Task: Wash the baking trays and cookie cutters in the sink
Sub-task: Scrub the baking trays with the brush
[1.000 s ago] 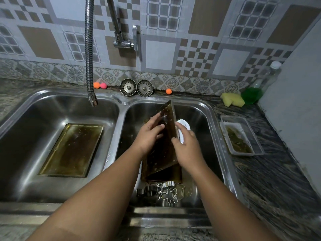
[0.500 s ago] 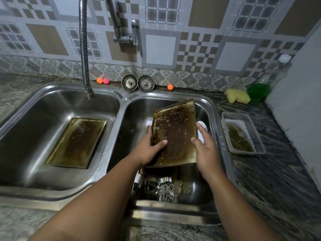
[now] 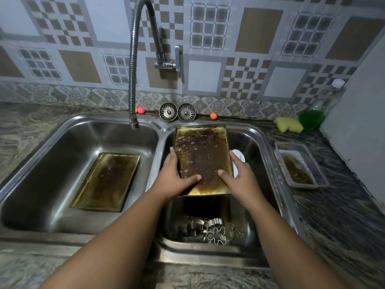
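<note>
Steel double sink [image 3: 62, 130] fills mid-frame. Greasy baking tray [image 3: 202, 155] is held over the centre-right basin, left hand [image 3: 175, 180] and right hand [image 3: 239, 180] gripping its side edges. Second tray [image 3: 108, 180] lies flat in the left basin; cookie cutters [image 3: 208, 230] sit lower centre.

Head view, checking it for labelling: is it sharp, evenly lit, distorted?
Head view: dim light, cookie cutters sit in shadow; head view: soft glare on the left basin; head view: wide-angle bend at the edges, held baking tray looks sharp.
</note>
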